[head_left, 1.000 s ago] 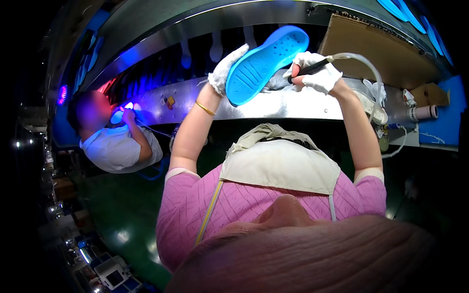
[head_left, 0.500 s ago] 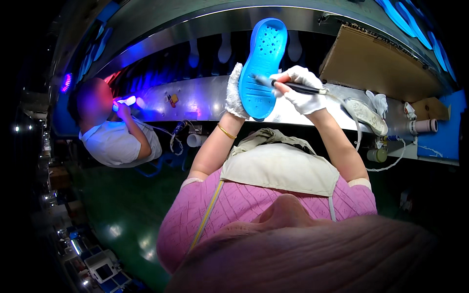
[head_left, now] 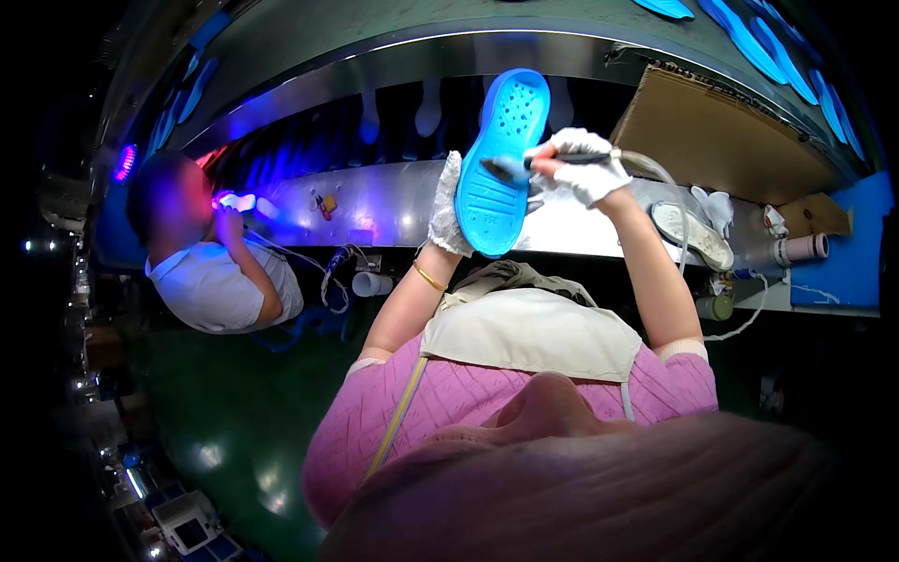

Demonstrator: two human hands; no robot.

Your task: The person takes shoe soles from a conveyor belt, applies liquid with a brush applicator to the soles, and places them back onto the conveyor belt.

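A bright blue shoe sole [head_left: 492, 214], with small round holes at its far end and ridges toward the near end, is held up before me. My left hand [head_left: 447, 214], in a white knit glove, is closed round its left edge; its fingers behind the sole are mostly hidden. Closed on a brush [head_left: 573, 158] with a black handle is my right hand [head_left: 590, 170], in a white glove that leaves some fingertips bare. The bristles rest on or just over the middle of the sole. A clear hose runs from the handle's back end.
A metal bench [head_left: 393, 206] lies under my hands, and a cardboard sheet [head_left: 721, 131] leans at its back right. A pale sole-shaped piece [head_left: 693, 234] lies on the right. Beyond, a belt [head_left: 599, 28] carries blue soles [head_left: 744, 42]. A co-worker [head_left: 220, 281] sits at left.
The blue sole has come nearer to my body. The brush handle has turned more level, and its bristles now sit higher up the sole. Soles on the belt at upper right have shifted.
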